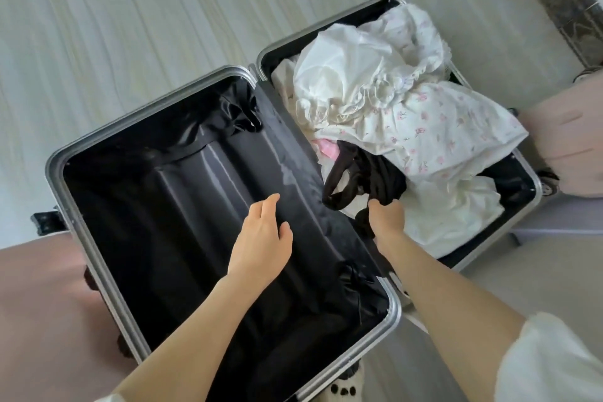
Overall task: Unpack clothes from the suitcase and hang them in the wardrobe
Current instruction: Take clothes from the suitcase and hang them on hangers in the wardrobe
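A silver-framed suitcase [68,206] lies open flat on the pale floor. Its left half shows only black lining. The right half holds a heap of clothes: a white ruffled garment [355,75], a white floral-print dress [440,127], a bit of pink cloth [328,147] and a black strappy garment [365,173]. My right hand [386,220] grips the black garment at its near end, fingers curled into the fabric. My left hand [264,235] hovers over the black divider flap between the halves, fingers relaxed and holding nothing.
A pale pink suitcase [567,147] with wheels stands just right of the open case. A dark patterned border [561,0] runs along the upper right. A pinkish surface [39,320] lies at the lower left. Pale wood-grain floor [130,10] stretches beyond the case.
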A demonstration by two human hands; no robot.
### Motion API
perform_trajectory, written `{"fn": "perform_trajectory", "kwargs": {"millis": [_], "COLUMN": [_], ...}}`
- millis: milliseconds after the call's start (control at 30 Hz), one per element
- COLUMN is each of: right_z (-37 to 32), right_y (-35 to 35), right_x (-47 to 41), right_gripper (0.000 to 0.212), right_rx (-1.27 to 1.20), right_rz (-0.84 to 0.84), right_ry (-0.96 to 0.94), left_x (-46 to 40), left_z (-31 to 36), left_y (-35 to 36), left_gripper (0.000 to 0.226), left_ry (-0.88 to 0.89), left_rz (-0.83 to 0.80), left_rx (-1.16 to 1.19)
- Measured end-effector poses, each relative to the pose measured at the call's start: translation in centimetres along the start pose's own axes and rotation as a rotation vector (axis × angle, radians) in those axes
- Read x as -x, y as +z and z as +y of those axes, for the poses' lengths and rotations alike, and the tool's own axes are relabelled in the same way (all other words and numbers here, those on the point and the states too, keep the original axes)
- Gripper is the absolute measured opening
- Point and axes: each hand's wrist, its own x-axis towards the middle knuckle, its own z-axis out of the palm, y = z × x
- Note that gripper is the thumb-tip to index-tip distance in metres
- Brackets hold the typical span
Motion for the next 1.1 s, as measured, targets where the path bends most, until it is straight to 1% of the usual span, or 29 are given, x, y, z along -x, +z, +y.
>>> {"fn": "perform_trajectory", "kwargs": {"millis": [67, 200, 233, 267, 333, 533, 600, 667, 733, 800, 867, 933, 1000, 1033, 1067, 1100], "right_z": [-0.7, -3.6, -5.1, -6.1, -8.2, -14.4, -15.9, -17.3, -18.8, -20.3, -21.9, -23.4, -24.8, -25.4, -26.0, -26.7], "right_y": [-1.8, -6.2, -7.9, -8.7, -10.6, -17.2, -19.1, -20.7, -22.1, -23.9, -25.6, -27.4, -29.1, -29.7, -30.3, -31.2], "right_x": [1.9, 7.7, 9.7, 11.3, 14.8, 26.1, 30.0, 33.4, 36.4, 39.7, 42.5, 45.1, 47.7, 48.6, 49.3, 50.4], "right_gripper": [0.043, 0.015, 0.012, 0.012, 0.017, 0.015, 0.025, 0.033, 0.028, 0.014, 0.01, 0.016, 0.019, 0.017, 0.014, 0.014], "right_rx": [-0.073, -0.195, -0.23, -0.261, -0.301, -0.413, -0.442, -0.462, -0.482, -0.482, -0.505, -0.551, -0.638, -0.675, -0.707, -0.739], "right_rz": [0.038, 0.035, 0.041, 0.036, 0.044, 0.021, -0.006, -0.03, -0.048, -0.066, -0.102, -0.144, -0.235, -0.301, -0.373, -0.446], "right_ry": [-0.025, -0.042, -0.05, -0.044, -0.06, -0.152, -0.189, -0.229, -0.29, -0.321, -0.326, -0.329, -0.341, -0.346, -0.343, -0.354], "left_x": [1.4, 5.2, 6.5, 7.3, 9.3, 15.2, 17.3, 19.3, 20.9, 22.9, 24.6, 26.1, 27.8, 28.4, 28.8, 29.5], "left_z": [1.3, 4.9, 6.6, 7.4, 9.4, 16.0, 18.2, 20.0, 21.4, 22.5, 23.6, 24.3, 24.9, 25.2, 25.4, 25.8], "left_y": [-0.8, -3.6, -5.3, -6.2, -8.3, -16.3, -19.0, -21.2, -23.1, -25.0, -26.6, -27.7, -28.6, -28.7, -28.7, -29.2], "left_gripper": [0.051, 0.047, 0.047, 0.046, 0.046, 0.046, 0.047, 0.05, 0.054, 0.059, 0.068, 0.085, 0.105, 0.111, 0.11, 0.1], "left_ry": [-0.011, -0.004, -0.001, -0.005, 0.003, 0.085, 0.115, 0.182, 0.244, 0.297, 0.321, 0.326, 0.329, 0.329, 0.322, 0.324], "left_rz": [-0.027, -0.101, -0.107, -0.129, -0.141, -0.103, -0.092, -0.084, -0.079, -0.071, -0.059, -0.078, -0.117, -0.134, -0.121, -0.085], "left_rx": [0.021, 0.048, 0.058, 0.058, 0.067, 0.067, 0.067, 0.043, 0.017, -0.001, -0.004, -0.012, -0.001, 0.051, 0.123, 0.177]}}
